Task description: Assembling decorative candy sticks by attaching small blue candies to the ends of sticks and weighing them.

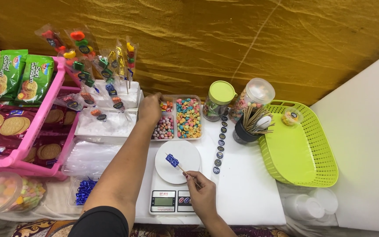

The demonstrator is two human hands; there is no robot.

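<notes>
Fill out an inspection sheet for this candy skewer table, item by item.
Surface: white table, mostly covered.
Job's things: wooden skewer with a blue candy over the white scale; divided candy tray.
Clutter: pink rack of biscuits, wrapped candy skewers standing in foam, two jars, cup of sticks, green basket, sticker strip.
Grippers: right hand pinches the skewer; left hand reaches into the tray, its grip hidden.
Cables: nothing seen.
Surroundings: gold cloth backdrop.
</notes>
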